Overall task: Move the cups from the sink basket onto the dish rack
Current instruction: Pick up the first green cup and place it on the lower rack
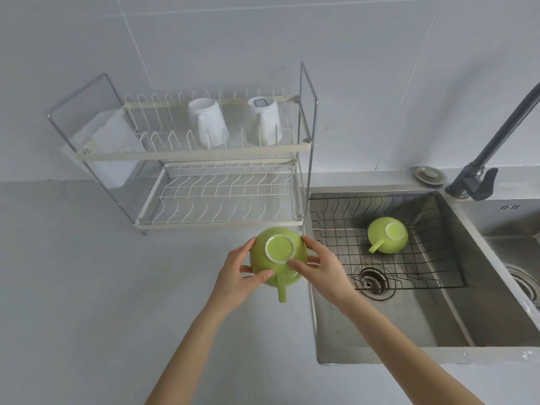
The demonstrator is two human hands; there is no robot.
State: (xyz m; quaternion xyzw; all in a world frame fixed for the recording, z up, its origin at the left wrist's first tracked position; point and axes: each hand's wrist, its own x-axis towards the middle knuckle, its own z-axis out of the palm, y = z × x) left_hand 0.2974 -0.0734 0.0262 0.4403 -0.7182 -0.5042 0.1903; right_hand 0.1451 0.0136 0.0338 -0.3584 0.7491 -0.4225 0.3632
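Note:
I hold a green cup (273, 252) upside down above the counter, just in front of the dish rack's lower tier (222, 197). Its handle points toward me. My left hand (238, 273) grips its left side and my right hand (321, 267) grips its right side. A second green cup (387, 235) lies upside down in the black wire sink basket (423, 276), handle to the left. Two white cups (207, 122) (264, 121) stand inverted on the upper tier of the dish rack.
A white plastic holder (108, 144) hangs on the rack's left end. The steel sink (380, 325) has a drain (372, 280) under the basket. A dark faucet (491, 147) rises at the right, with a round plug (429, 175) beside it. Grey counter (87, 287) spreads to the left.

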